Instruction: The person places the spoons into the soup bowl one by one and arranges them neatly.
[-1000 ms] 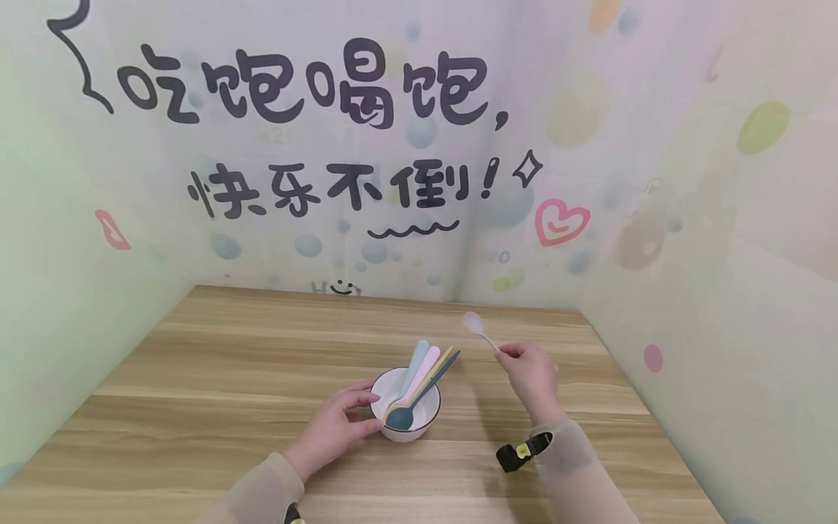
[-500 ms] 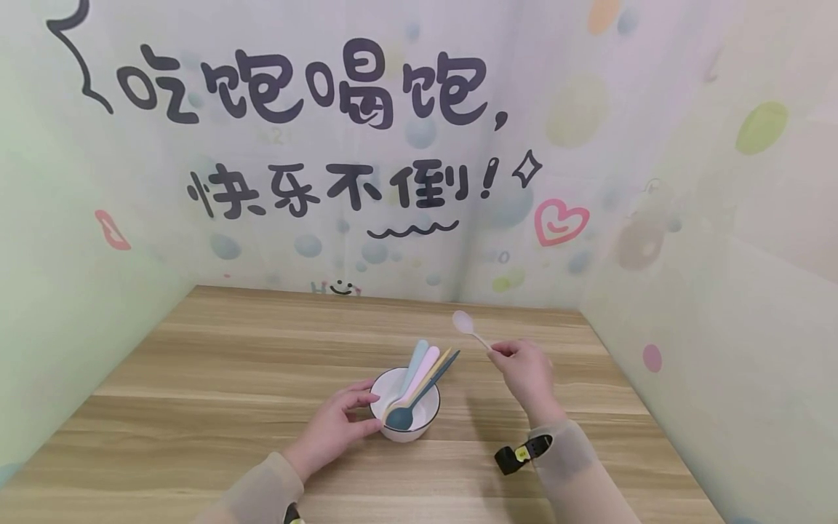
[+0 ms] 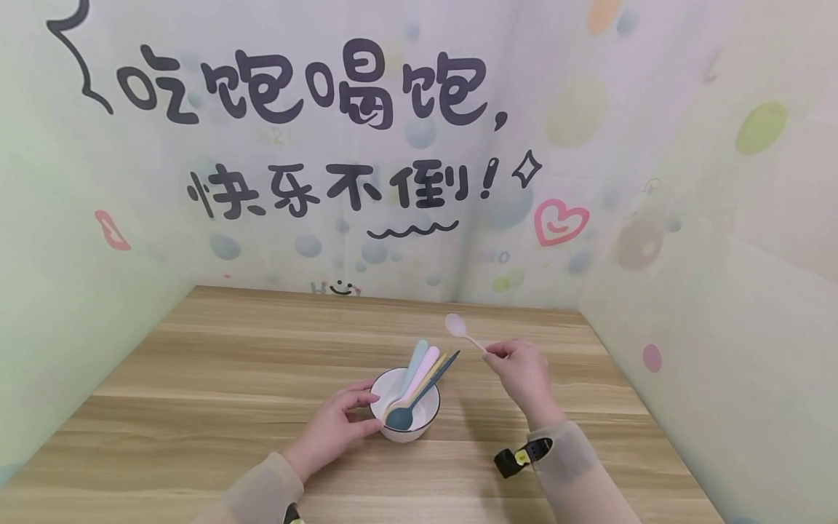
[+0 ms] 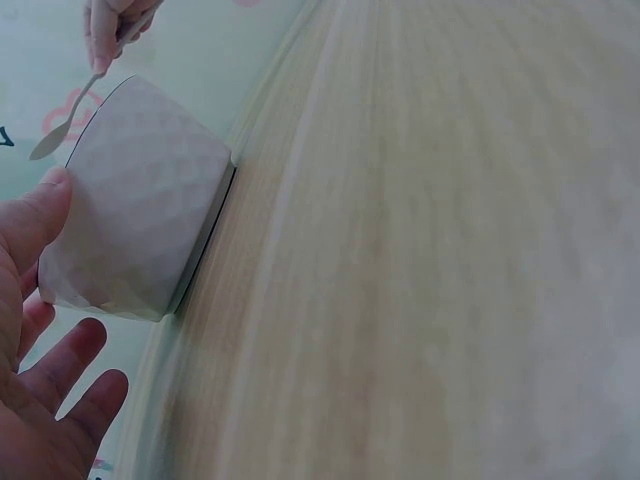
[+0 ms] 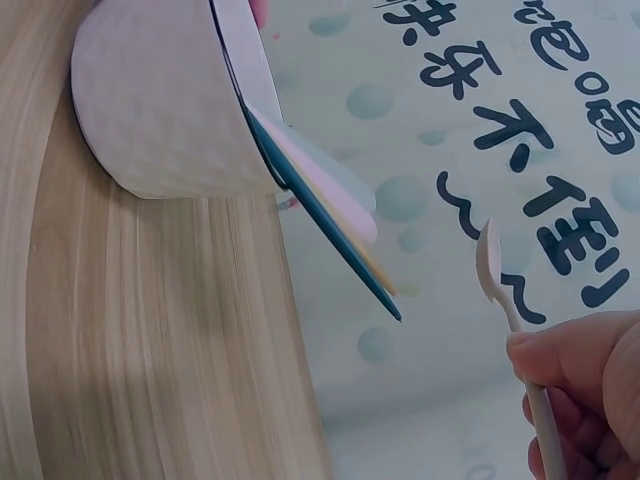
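A white bowl point(image 3: 404, 435) with a dark rim and faceted outside stands on the table. Inside it lean several spoons: light blue point(image 3: 415, 364), pink point(image 3: 425, 371), yellow point(image 3: 435, 371) and dark teal point(image 3: 401, 417), handles sticking out to the upper right. My left hand point(image 3: 340, 422) holds the bowl's left side by the rim, while its lower fingers spread free in the left wrist view. To the right of the bowl, my right hand point(image 3: 521, 375) pinches a pale spoon point(image 5: 489, 262) by its handle. That spoon's head points up-left, in the air beyond the other handles.
The wood-grain table point(image 3: 216, 378) runs back to a printed wall point(image 3: 294, 240) with dark lettering. Pale walls stand on the left and right. A black wrist strap with a small camera point(image 3: 507, 462) sits at my right wrist.
My right hand has moved a little left with the pale spoon, bringing its head nearer the bowl. My left hand, the bowl and the spoons inside have stayed put.
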A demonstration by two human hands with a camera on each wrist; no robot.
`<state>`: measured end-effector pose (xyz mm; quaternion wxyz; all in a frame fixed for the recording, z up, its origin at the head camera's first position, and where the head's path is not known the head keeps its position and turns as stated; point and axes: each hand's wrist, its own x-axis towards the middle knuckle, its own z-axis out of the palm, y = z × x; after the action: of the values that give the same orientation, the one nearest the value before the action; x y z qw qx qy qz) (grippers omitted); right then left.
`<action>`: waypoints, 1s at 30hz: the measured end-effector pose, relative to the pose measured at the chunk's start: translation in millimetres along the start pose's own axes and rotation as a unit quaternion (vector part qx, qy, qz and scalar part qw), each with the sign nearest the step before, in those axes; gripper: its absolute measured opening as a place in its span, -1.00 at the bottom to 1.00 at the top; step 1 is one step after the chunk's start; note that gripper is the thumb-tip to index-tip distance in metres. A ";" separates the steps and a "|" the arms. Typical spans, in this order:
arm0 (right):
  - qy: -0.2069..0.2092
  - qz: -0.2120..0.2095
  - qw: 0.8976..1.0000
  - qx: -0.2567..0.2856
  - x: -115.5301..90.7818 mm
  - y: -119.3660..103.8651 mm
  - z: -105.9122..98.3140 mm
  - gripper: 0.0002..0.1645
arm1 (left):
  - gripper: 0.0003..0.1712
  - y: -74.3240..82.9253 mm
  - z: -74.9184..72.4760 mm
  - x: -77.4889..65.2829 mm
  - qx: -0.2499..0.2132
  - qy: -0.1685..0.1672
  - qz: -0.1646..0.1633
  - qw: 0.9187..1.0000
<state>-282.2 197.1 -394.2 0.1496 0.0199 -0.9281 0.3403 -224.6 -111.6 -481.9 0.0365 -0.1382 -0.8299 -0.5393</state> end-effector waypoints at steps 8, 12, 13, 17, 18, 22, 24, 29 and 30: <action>-0.013 -0.003 1.000 0.007 -1.7 -3.0 0.9 -0.87 | -0.59 -0.2 0.2 0.2 0.000 0.000 0.001 1.000; -0.021 -0.008 1.000 0.009 -2.7 -4.4 1.0 -0.88 | -0.59 -1.8 1.3 0.7 -0.002 0.006 0.008 1.000; -0.023 -0.012 1.000 0.010 -2.8 -4.6 1.3 -0.88 | -0.59 -2.1 1.5 0.7 -0.002 0.007 0.009 1.000; -0.027 -0.021 0.999 0.018 -4.3 -5.9 2.3 -0.90 | -0.59 -3.0 1.8 0.5 -0.002 0.012 0.011 1.000; -0.030 -0.022 0.999 0.021 -4.8 -6.2 2.6 -0.91 | -0.59 -3.0 1.7 0.4 -0.003 0.012 0.010 1.000; -0.038 -0.030 0.998 0.028 -5.7 -6.3 4.6 -0.94 | -0.59 -3.6 1.7 0.4 -0.004 0.011 0.012 1.000; -0.044 -0.035 0.998 0.027 -5.9 -5.9 5.5 -0.95 | -0.59 -3.5 1.8 0.5 -0.006 0.010 0.014 1.000; -0.055 -0.048 0.997 0.023 -6.7 -5.8 6.6 -0.92 | -0.59 -2.4 1.4 0.0 -0.005 0.006 0.010 1.000; -0.057 -0.051 0.997 0.022 -6.7 -6.0 6.7 -0.91 | -0.59 -2.0 1.1 -0.1 -0.005 0.005 0.009 1.000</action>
<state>-276.7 187.8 -397.3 0.1129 0.0895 -0.9251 0.3513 -224.9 -111.4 -484.2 0.0448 -0.1426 -0.8255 -0.5442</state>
